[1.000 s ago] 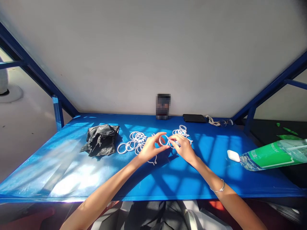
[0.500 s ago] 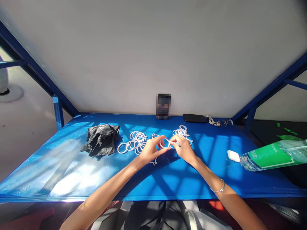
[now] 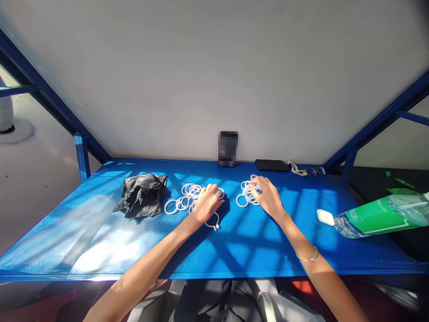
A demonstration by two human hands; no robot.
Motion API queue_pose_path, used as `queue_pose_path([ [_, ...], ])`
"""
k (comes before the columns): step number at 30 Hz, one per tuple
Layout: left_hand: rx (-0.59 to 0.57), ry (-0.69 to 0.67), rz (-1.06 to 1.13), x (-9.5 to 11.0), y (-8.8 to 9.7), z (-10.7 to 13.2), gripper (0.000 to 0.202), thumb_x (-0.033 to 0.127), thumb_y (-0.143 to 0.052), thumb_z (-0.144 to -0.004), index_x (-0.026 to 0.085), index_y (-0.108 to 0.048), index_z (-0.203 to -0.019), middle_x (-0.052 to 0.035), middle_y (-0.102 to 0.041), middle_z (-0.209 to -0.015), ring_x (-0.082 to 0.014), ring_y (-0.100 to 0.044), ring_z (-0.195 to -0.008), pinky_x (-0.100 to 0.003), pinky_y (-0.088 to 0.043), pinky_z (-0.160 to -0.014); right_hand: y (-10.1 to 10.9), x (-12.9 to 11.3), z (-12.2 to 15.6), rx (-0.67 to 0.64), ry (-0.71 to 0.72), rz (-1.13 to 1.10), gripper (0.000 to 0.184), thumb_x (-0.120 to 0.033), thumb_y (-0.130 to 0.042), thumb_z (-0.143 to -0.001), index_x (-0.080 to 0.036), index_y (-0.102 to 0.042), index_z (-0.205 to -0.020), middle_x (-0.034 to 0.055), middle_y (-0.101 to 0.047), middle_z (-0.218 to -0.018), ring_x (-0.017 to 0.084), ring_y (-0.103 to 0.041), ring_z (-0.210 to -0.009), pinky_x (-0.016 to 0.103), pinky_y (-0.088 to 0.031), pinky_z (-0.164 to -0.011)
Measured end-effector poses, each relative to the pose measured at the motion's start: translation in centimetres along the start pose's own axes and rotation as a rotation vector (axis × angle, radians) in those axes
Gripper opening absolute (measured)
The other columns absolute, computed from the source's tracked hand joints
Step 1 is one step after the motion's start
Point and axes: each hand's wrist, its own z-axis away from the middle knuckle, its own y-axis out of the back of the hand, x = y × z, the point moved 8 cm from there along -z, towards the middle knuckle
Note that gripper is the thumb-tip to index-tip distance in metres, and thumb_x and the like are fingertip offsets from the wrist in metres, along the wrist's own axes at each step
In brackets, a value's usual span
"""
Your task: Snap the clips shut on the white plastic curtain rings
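Observation:
Thin white plastic rings, some with a small clasp end, lie in two groups on a blue tabletop (image 3: pixel 234 250). Over the right side of the left group of rings (image 3: pixel 182 203) rests my left hand (image 3: pixel 208 203), palm down. Its fingers reach over the rings and its thumb stands apart; what is under the palm is hidden. One single ring (image 3: pixel 217 220) lies below that hand, near its wrist. My right hand (image 3: pixel 268 197) is at the right group of rings (image 3: pixel 243 200), thumb and fingertips closed on a white ring there; the fingers partly cover it.
A crumpled black plastic bag (image 3: pixel 142 197) sits left of the rings. Along the back are a pixelated dark upright object (image 3: pixel 228 149), a black phone (image 3: pixel 271 165) and glasses (image 3: pixel 315 171). A green-labelled bottle (image 3: pixel 378 214) and a white case (image 3: pixel 325 217) are on the right.
My hands, together on a ring at the middle before, have separated. The right one has moved to the right group of rings; the left one has turned palm down over the left group.

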Motion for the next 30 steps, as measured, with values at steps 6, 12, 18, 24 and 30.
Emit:
queue_pose_path([
  [6,-0.014,-0.028,0.089,0.2,-0.1,-0.3,0.023,0.014,-0.038,-0.097,0.014,-0.056,-0.084,-0.0090,-0.058,-0.091,-0.0205,-0.050,-0.081,-0.035,-0.041,-0.073,-0.1,1.2,-0.1,-0.039,0.010,0.049,0.011,-0.022,-0.051,-0.091,-0.021,-0.061,-0.087,0.0095,-0.071,-0.101,0.028,-0.064,-0.094,0.039,-0.052,-0.076],
  [12,0.033,-0.099,0.485,0.9,1.4,-0.6,0.025,0.025,-0.031,-0.101,0.017,-0.054,-0.095,-0.0088,-0.059,-0.096,-0.0183,-0.056,-0.083,-0.031,-0.046,-0.072,-0.3,2.2,-0.2,-0.059,0.013,0.080,0.010,-0.020,-0.054,-0.088,-0.021,-0.064,-0.088,0.0088,-0.072,-0.101,0.028,-0.065,-0.093,0.042,-0.053,-0.076],
  [18,0.043,-0.173,0.619,2.5,2.8,-0.3,0.027,0.028,-0.031,-0.101,0.017,-0.055,-0.094,-0.0122,-0.061,-0.100,-0.0214,-0.058,-0.092,-0.035,-0.049,-0.082,-0.1,2.4,-0.3,-0.060,0.026,0.050,0.016,-0.019,-0.053,-0.089,-0.021,-0.067,-0.095,0.0095,-0.071,-0.107,0.029,-0.065,-0.100,0.045,-0.055,-0.083],
  [24,0.116,-0.099,0.928,2.9,3.9,0.1,0.025,0.039,-0.052,-0.097,0.017,-0.058,-0.089,-0.0078,-0.064,-0.094,-0.0179,-0.061,-0.085,-0.031,-0.050,-0.078,0.0,-1.5,0.1,-0.113,0.225,-0.229,0.029,-0.023,-0.054,-0.094,-0.022,-0.060,-0.123,0.0088,-0.068,-0.120,0.026,-0.062,-0.116,0.043,-0.054,-0.097],
  [30,-0.060,0.139,1.479,2.7,1.9,-0.2,0.045,0.059,-0.066,-0.085,0.015,-0.056,-0.084,-0.0037,-0.066,-0.077,-0.0143,-0.063,-0.066,-0.031,-0.052,-0.071,-0.5,-4.2,1.1,-0.097,0.321,-0.262,0.030,-0.020,-0.054,-0.094,-0.023,-0.062,-0.123,0.0090,-0.071,-0.114,0.025,-0.068,-0.107,0.042,-0.058,-0.090],
])
